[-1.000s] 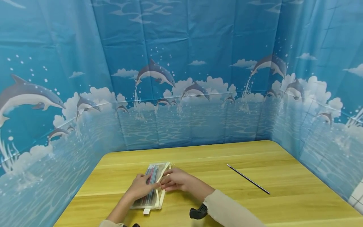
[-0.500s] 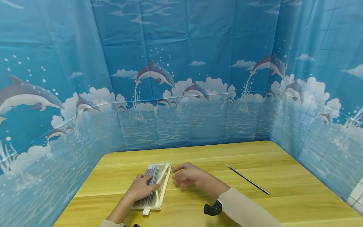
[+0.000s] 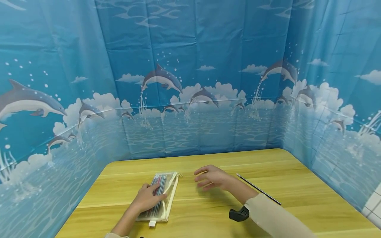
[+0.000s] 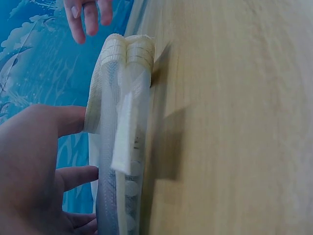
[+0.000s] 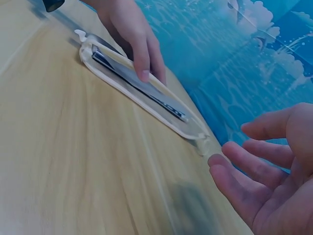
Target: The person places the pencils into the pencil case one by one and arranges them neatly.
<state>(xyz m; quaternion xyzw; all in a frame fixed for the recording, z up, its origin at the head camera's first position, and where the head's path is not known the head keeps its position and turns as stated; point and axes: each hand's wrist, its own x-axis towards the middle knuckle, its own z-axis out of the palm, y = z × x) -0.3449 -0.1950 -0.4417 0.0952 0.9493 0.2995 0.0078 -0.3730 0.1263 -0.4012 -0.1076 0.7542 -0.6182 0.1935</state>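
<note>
A see-through pencil case with cream edging lies on the table, its zip side gaping. Several pencils show through its clear top. My left hand rests on the case, thumb spread toward the zip edge. In the left wrist view, the thumb and fingers touch the same upper face of the case. To the right of the case, my right hand is raised over the table with loosely bent fingers and nothing in them. A single dark pencil lies beyond it, partly covered by the right forearm.
The yellow wood-grain table carries all of this. Behind it and along both sides hangs a blue curtain printed with dolphins. A black wrist device sticks out below the right sleeve.
The right hand has left the zip edge of the case and moved right and slightly away, toward the single pencil. The left hand stays on the case.
</note>
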